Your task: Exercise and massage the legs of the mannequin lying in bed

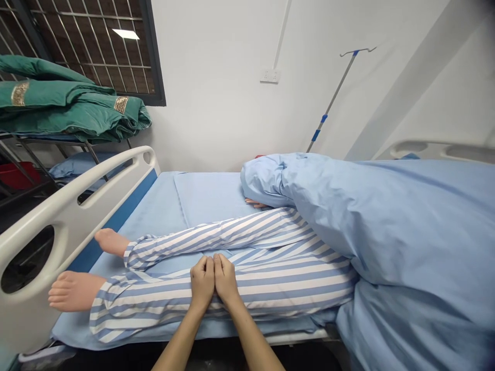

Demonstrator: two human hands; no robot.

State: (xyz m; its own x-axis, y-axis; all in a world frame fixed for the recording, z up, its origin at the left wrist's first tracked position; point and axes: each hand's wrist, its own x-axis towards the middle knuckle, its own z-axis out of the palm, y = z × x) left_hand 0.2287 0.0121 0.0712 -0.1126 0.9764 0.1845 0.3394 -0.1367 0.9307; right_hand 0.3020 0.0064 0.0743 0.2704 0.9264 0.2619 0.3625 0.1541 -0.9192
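My left hand (202,281) and my right hand (226,278) are side by side, touching along their inner edges. Both have curled fingers, with the palms turned out of sight, so whether they pinch anything is hidden. They are over the nearer leg (286,283) of a manikin-like figure lying on the bed, about at its knee. Blue-and-white striped trousers (162,301) cover both legs. Two bare feet stick out at the left, the nearer foot (75,291) and the farther foot (111,242). A light blue quilt (386,216) is folded back over the upper body; fingertips (255,203) show beneath its edge.
A white bed end board (77,178) with cut-out handles rises at the left. Beyond it, green folded quilts (69,105) lie on a metal-framed rack near a barred window (93,41). An IV pole (332,100) stands behind the bed, by a wall socket (269,76).
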